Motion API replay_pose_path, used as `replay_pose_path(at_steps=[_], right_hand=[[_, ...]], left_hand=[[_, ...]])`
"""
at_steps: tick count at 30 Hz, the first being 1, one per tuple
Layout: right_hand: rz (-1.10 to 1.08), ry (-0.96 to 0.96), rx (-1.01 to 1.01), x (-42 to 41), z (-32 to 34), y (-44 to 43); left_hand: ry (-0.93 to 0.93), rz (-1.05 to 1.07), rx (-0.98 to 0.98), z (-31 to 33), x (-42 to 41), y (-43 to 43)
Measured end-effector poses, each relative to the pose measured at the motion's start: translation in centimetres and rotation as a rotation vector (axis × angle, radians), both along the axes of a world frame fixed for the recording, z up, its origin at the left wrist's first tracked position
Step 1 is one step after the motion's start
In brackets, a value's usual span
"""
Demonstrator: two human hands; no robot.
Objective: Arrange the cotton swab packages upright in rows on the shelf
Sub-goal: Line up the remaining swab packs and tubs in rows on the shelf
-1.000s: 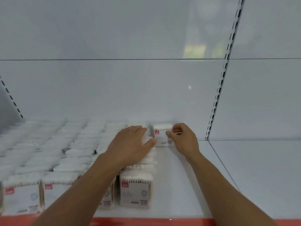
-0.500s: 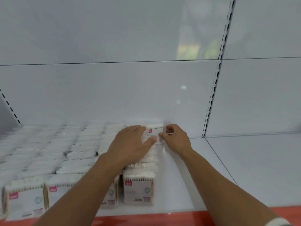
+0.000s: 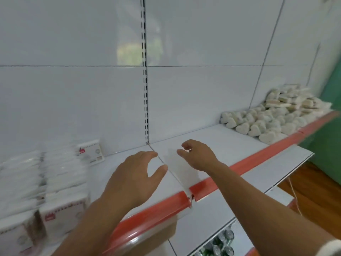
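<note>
- Shelf (image 3: 203, 137): white, with a red front strip (image 3: 239, 163). The view has swung right since half a second ago, so the bay beyond the slotted upright (image 3: 145, 89) is now seen.
- Rows of cotton swab packages (image 3: 46, 172): stood upright at the left of the shelf, blurred by the head's motion. The rows run from the front edge back towards the rear panel.
- Loose pile (image 3: 273, 117): heaped at the far right of the shelf, well apart from the rows. Heart-shaped packs are seen at its near side and flat packs on top. It is judged to be the stock not yet sorted.
- Left hand (image 3: 132, 180): lifted off the rows it was bracing a moment ago. Nothing is held; the fingers lie loosely together and the thumb is spread wide.
- Right hand (image 3: 197, 156): the package pinched a moment ago has been let go. The fingers are loosely curled with thumb and forefinger apart, and nothing is between them.
- Last-placed package (image 3: 90, 151): left upright against the rear panel, just right of the rows. That placement is judged complete, and a reach to the pile is likely next.
- Labels: a red mark is seen on the package fronts; the writing is too blurred to be read.
</note>
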State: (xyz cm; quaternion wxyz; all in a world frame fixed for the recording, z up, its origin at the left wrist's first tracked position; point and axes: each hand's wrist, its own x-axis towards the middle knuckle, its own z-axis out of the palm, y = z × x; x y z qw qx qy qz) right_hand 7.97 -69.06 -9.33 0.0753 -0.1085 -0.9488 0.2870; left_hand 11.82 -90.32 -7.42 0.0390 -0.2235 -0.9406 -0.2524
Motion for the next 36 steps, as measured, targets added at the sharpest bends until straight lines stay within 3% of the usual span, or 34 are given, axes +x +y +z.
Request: replay_pose_path(at_steps=[21, 29, 36], right_hand=[[-0.229, 0.121, -0.045, 9.7, 3.6, 43.1], [-0.33, 0.134, -0.087, 6.9, 2.8, 56.0], [-0.326, 0.147, -0.091, -0.7, 3.6, 67.4]], left_hand=[[-0.008, -0.167, 0.11, -0.1, 0.1, 42.2], [0.007, -0.27, 0.065, 1.3, -5.9, 56.4], [0.018, -0.267, -0.016, 3.2, -14.3, 68.4]])
